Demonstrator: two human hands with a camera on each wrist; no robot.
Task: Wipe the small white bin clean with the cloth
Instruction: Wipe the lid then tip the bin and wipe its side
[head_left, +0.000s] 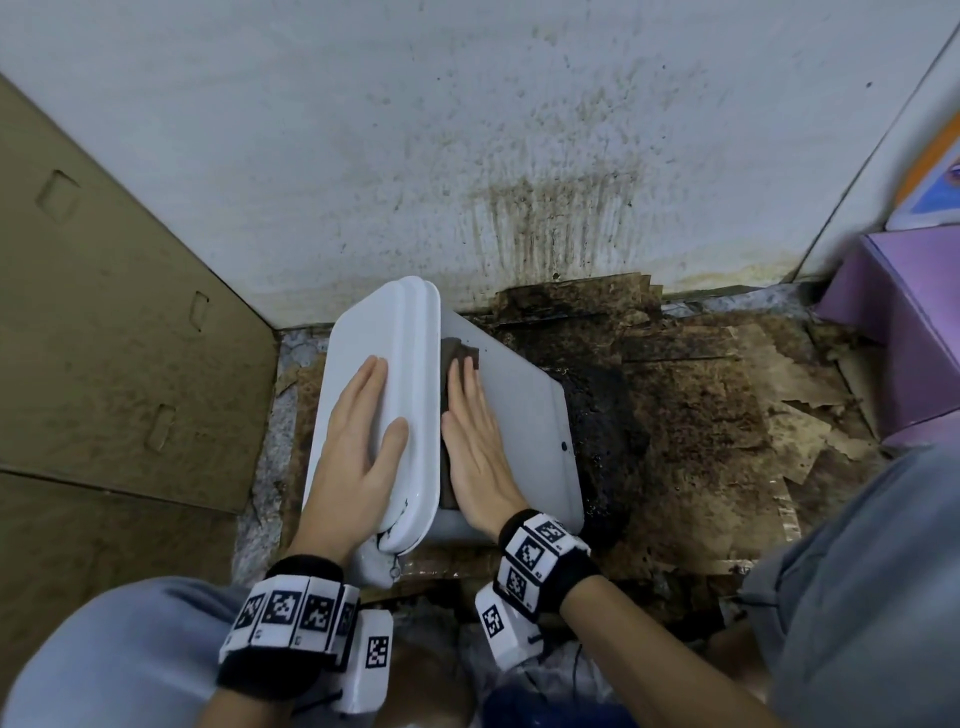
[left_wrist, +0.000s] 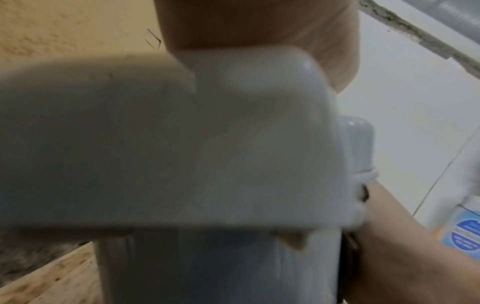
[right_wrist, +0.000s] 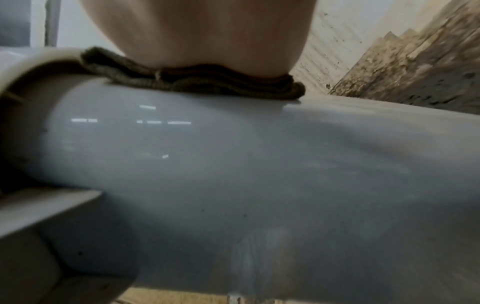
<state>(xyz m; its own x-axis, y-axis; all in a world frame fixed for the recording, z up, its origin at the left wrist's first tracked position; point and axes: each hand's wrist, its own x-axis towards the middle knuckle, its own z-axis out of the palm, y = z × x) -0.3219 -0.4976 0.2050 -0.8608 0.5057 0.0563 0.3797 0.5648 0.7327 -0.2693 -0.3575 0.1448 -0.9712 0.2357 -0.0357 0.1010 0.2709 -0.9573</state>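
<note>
The small white bin lies on its side on the dirty floor, its lid facing left. My left hand lies flat on the lid with straight fingers. My right hand presses flat on a dark brown cloth against the bin's upper side, right next to the lid's rim. In the right wrist view the folded cloth is squashed under my palm on the grey-white bin wall. The left wrist view is blurred and filled by the bin's lid.
A stained white wall stands behind the bin. Brown cardboard lines the left. Soiled, torn cardboard covers the floor on the right. A purple box sits at far right. My knees flank the bin.
</note>
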